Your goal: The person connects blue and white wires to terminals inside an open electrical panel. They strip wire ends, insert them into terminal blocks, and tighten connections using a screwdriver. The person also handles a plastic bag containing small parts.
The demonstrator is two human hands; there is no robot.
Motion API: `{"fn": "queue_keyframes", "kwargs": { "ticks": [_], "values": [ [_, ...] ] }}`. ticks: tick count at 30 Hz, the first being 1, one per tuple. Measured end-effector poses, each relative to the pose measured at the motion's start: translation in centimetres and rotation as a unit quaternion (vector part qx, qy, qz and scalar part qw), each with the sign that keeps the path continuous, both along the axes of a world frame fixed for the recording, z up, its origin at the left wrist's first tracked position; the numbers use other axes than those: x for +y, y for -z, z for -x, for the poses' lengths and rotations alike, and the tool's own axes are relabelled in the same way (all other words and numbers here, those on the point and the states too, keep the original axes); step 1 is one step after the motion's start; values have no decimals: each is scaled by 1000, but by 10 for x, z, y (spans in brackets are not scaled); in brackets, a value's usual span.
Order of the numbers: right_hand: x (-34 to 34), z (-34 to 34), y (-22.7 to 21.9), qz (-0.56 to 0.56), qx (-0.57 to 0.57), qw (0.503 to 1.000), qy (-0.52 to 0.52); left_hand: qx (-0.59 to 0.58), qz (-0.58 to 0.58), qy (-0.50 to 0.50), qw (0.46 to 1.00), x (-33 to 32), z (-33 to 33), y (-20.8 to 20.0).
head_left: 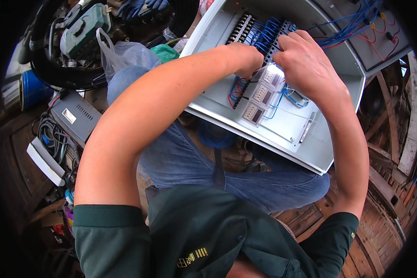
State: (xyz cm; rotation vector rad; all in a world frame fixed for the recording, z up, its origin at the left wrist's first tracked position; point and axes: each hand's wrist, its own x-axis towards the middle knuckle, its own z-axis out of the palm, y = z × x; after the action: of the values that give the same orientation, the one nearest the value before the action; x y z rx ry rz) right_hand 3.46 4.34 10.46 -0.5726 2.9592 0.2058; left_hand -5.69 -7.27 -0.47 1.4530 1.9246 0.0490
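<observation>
A light grey metal electrical box [282, 153] lies open across my legs. Both hands reach inside it, close together. My left hand [248, 59] is closed near the terminal strips, above the row of clear-covered modules [262, 96]. My right hand [303, 60] is closed in a pinch just right of it, over the upper end of those modules. The fingertips are largely hidden, so what either hand grips cannot be made out. Blue wires [268, 34] bridge a dark terminal strip [240, 28] and a second strip beyond my hands. More blue wires [277, 105] leave the modules.
At upper right the box's door [380, 39] carries bundled blue and red wires. A slim pen-like item [306, 129] lies inside the box. Around me are a plastic bag [129, 54], black coiled hose [46, 74], a green case [85, 30], a grey metal unit [76, 116] and scrap wood [394, 120].
</observation>
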Motion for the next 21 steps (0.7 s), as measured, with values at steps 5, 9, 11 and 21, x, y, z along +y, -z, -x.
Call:
{"fn": "queue_keyframes", "kwargs": {
  "ticks": [5, 9, 11, 21],
  "values": [
    [-5, 2, 5, -19, -22, 1000, 4, -25, -4, -4, 1000, 2, 2, 16],
    [-7, 2, 16, -25, -29, 999, -13, -49, 16, 0, 999, 2, 2, 14],
    [-8, 3, 20, -23, -31, 999, -14, -22, 4, 5, 1000, 1, -1, 16],
    [-15, 6, 27, -23, -63, 998, 9, -3, -28, -9, 1000, 5, -7, 29]
  ]
}}
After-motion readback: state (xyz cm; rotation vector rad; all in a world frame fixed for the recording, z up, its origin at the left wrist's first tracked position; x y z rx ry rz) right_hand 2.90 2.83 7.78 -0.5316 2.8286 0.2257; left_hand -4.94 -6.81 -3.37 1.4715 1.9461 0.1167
